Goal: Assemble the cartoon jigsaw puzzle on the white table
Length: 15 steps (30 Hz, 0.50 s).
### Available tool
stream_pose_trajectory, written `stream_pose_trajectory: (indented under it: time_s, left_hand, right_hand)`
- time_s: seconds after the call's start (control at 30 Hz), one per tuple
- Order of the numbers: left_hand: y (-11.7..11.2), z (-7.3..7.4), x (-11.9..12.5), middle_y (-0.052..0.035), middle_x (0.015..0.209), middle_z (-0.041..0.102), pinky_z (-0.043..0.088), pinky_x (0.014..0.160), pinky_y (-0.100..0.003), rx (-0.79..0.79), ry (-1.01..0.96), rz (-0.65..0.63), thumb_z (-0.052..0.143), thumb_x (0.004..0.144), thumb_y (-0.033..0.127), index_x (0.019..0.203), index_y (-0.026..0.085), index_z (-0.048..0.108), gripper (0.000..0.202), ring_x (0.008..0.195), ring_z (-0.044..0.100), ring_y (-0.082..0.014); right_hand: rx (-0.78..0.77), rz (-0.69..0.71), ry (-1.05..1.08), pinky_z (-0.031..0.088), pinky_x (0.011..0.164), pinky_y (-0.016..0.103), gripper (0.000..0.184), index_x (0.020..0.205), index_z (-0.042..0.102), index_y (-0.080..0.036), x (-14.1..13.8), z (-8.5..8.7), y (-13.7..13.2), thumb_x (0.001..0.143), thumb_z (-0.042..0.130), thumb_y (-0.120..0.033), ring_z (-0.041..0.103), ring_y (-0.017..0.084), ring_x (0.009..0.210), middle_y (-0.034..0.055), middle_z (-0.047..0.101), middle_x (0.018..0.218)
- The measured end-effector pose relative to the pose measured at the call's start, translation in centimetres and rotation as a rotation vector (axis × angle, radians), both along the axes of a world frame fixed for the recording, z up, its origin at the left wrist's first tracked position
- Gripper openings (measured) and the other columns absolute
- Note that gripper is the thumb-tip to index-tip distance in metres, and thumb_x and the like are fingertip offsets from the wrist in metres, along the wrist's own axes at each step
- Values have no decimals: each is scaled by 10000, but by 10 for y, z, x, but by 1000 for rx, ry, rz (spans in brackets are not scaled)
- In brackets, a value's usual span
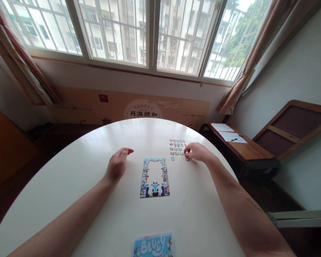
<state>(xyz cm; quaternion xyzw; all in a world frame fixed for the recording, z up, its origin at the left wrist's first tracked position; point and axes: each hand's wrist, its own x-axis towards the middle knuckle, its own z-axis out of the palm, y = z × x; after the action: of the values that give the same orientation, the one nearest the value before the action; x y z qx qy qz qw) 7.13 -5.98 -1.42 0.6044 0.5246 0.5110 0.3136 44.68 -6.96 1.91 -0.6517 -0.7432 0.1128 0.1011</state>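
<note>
A small jigsaw puzzle (154, 177) lies on the round white table (96, 150), its coloured border joined and its middle bare. Several loose puzzle pieces (177, 146) are spread in rows beyond its right corner. My right hand (196, 152) rests at the right edge of those pieces, fingertips pinched together on a piece I can barely see. My left hand (118, 165) rests on its side to the left of the puzzle, fingers loosely curled and holding nothing.
A Bluey picture card (153, 245) lies at the table's near edge. To the right stands a dark wooden side table (246, 151) with papers (227, 132) and a pen. A wooden-framed panel (294, 128) leans on the right wall. Barred windows and curtains fill the back.
</note>
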Motion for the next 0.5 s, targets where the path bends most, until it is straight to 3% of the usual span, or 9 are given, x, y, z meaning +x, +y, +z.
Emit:
stream_pose_trajectory:
  time_s: [0.5]
  left_hand:
    - [-2,0,3,-107,1037,753,514,937,-429,-10,6,-8,424,879,517,901,192,696,425,1043,662,-297]
  right_hand:
    - [-21,-59,59,438,663,264,129,839,786,-230,9,-8,3,739,705,-249,642,181,747,16,736,838]
